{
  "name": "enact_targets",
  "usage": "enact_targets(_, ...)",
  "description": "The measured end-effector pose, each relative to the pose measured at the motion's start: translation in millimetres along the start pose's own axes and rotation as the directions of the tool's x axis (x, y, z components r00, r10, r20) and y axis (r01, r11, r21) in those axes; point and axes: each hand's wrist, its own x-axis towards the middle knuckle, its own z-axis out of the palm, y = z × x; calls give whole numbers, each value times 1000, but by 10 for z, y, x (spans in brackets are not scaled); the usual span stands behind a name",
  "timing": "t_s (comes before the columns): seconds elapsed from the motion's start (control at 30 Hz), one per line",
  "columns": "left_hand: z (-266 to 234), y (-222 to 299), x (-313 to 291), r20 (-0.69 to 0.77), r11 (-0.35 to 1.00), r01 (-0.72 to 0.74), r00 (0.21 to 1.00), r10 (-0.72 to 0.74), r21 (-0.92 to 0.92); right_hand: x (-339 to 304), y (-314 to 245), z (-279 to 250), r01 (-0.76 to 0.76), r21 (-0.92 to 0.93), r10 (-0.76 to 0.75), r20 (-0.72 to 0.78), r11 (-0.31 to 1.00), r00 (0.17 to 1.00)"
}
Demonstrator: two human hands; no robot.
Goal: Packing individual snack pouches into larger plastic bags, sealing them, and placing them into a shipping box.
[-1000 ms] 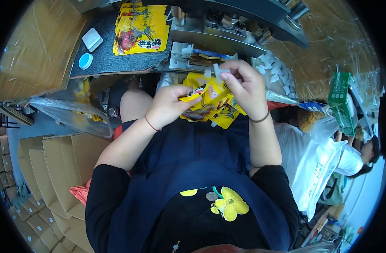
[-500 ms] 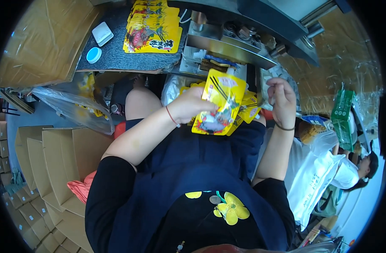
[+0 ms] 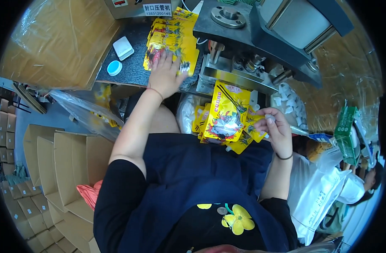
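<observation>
My left hand [image 3: 164, 78] lies flat on the front of a fanned stack of yellow printed pouches [image 3: 172, 40], its fingers spread. At the right, my right hand [image 3: 278, 130] pinches a small white plastic piece [image 3: 269, 117] between thumb and fingers. Between my hands, one yellow pouch [image 3: 226, 114] is upright with its top edge at the metal jaw of a press [image 3: 239, 76]. No hand touches that pouch. More yellow pouches [image 3: 239, 144] lie loosely beneath it above my lap, some showing white spouts.
A bag of small white plastic pieces [image 3: 288, 103] sits right of the press. On the dark worktop [image 3: 132, 69] are a white square box [image 3: 123, 48] and a round blue-topped tub [image 3: 114, 68]. Cardboard boxes [image 3: 62, 38] flank the bench; another person [image 3: 353, 185] is at the far right.
My left hand has let go of a pouch, now standing at the press, and reached up left onto the stack. My right hand has lowered slightly and shows a small white piece in its fingers.
</observation>
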Motion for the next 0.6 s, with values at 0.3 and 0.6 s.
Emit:
enact_targets(0.3,-375,158,-683,-106,876,-36,994,-17,-481,180,36,134,398,-710,-333,239,581,912)
enact_targets(0.6,-450,1126,-723,472,226,438,872,128,-870,456,-130,599,321,-532,-376,5,784,927)
